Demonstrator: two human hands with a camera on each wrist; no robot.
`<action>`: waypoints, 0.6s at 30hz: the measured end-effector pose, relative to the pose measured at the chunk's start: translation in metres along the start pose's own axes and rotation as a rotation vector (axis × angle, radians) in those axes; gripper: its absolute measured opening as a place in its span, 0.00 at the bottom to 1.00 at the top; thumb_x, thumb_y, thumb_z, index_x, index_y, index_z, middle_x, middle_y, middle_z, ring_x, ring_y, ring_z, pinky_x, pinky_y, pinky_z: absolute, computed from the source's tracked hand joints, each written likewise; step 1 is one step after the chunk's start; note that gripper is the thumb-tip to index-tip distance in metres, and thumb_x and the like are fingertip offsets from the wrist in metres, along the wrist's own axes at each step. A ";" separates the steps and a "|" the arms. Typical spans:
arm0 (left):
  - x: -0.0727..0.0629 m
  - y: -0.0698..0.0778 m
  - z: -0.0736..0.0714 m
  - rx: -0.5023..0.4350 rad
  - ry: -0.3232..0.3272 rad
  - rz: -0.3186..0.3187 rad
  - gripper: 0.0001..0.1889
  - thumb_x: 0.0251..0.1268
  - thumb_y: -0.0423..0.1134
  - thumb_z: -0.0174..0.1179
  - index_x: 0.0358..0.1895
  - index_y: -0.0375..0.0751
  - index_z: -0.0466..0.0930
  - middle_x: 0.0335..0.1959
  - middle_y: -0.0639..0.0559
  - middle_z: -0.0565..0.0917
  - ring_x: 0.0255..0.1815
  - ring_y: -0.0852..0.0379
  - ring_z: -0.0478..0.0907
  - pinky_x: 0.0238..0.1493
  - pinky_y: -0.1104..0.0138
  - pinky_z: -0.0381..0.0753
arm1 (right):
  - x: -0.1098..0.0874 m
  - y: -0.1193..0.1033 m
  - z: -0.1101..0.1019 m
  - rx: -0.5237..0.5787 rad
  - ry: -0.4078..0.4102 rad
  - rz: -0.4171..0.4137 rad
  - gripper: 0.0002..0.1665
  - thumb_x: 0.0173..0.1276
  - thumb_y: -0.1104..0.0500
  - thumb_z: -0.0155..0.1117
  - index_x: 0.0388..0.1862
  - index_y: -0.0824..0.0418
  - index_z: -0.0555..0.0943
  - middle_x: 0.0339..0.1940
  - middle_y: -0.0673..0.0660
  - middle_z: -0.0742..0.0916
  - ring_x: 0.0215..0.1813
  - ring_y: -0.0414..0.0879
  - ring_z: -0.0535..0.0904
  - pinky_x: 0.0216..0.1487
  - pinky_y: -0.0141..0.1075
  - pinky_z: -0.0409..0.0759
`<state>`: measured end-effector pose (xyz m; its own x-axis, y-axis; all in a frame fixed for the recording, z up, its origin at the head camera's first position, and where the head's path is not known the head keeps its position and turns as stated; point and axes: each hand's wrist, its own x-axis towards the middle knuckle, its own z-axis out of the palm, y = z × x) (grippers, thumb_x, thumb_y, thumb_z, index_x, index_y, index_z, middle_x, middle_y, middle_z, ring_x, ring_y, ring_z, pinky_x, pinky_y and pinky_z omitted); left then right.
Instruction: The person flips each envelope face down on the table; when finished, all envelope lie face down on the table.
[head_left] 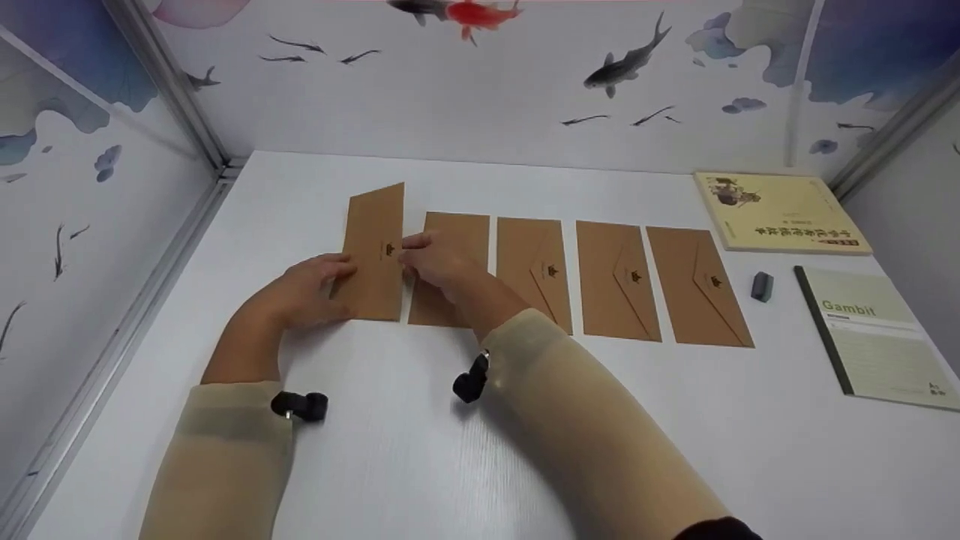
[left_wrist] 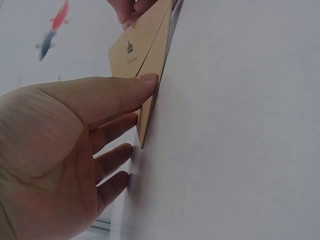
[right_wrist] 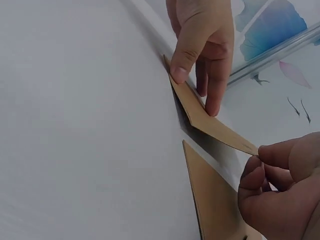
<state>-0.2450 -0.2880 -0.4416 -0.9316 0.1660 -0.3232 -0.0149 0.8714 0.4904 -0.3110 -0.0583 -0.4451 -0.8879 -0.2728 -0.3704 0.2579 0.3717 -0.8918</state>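
Note:
In the head view, a brown envelope [head_left: 371,262] with a small crown print is tilted up from the table along its right edge. My right hand [head_left: 442,262] pinches that edge between thumb and fingers, as the right wrist view confirms. At the opposite edge, my left hand [head_left: 300,292] touches the envelope with its thumb and a finger. The left wrist view shows that thumb [left_wrist: 112,95] lying straight along the envelope's corner, other fingers spread behind. Directly right lies another envelope [head_left: 454,232], partly covered by my right hand and wrist.
More envelopes continue the row rightward: one [head_left: 517,255], another [head_left: 604,277], and the last [head_left: 690,277]. Beyond them are a small dark grey block [head_left: 762,286], a yellow book [head_left: 780,214] and a green notebook [head_left: 877,337]. Patterned walls [head_left: 480,97] border the white table.

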 end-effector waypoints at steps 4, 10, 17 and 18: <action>0.000 0.000 0.001 0.014 0.010 0.020 0.42 0.70 0.43 0.71 0.85 0.46 0.63 0.90 0.45 0.55 0.90 0.35 0.49 0.86 0.37 0.56 | -0.002 0.002 0.005 -0.035 0.028 -0.048 0.11 0.78 0.51 0.69 0.56 0.48 0.86 0.47 0.50 0.89 0.49 0.45 0.86 0.55 0.37 0.85; -0.001 0.006 0.001 -0.023 0.011 0.014 0.43 0.70 0.44 0.72 0.85 0.48 0.62 0.89 0.46 0.57 0.90 0.36 0.50 0.85 0.37 0.57 | -0.004 0.003 0.004 0.134 0.000 -0.070 0.11 0.78 0.54 0.70 0.56 0.49 0.87 0.43 0.53 0.91 0.41 0.46 0.86 0.50 0.37 0.89; -0.006 0.012 -0.002 -0.261 0.004 0.007 0.43 0.71 0.49 0.70 0.86 0.56 0.60 0.85 0.46 0.66 0.86 0.40 0.61 0.83 0.37 0.64 | -0.007 0.001 0.000 0.308 -0.067 -0.122 0.14 0.79 0.56 0.69 0.60 0.53 0.86 0.51 0.54 0.90 0.46 0.45 0.87 0.50 0.34 0.89; -0.006 0.013 -0.003 -0.296 0.006 0.017 0.43 0.72 0.50 0.69 0.86 0.58 0.59 0.85 0.47 0.66 0.86 0.41 0.62 0.82 0.36 0.64 | -0.009 0.000 0.000 0.338 -0.078 -0.127 0.14 0.79 0.56 0.69 0.60 0.53 0.86 0.53 0.54 0.90 0.48 0.45 0.87 0.51 0.34 0.89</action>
<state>-0.2410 -0.2790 -0.4313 -0.9347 0.1760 -0.3088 -0.1037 0.6959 0.7106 -0.3036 -0.0555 -0.4421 -0.8927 -0.3693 -0.2583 0.2701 0.0202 -0.9626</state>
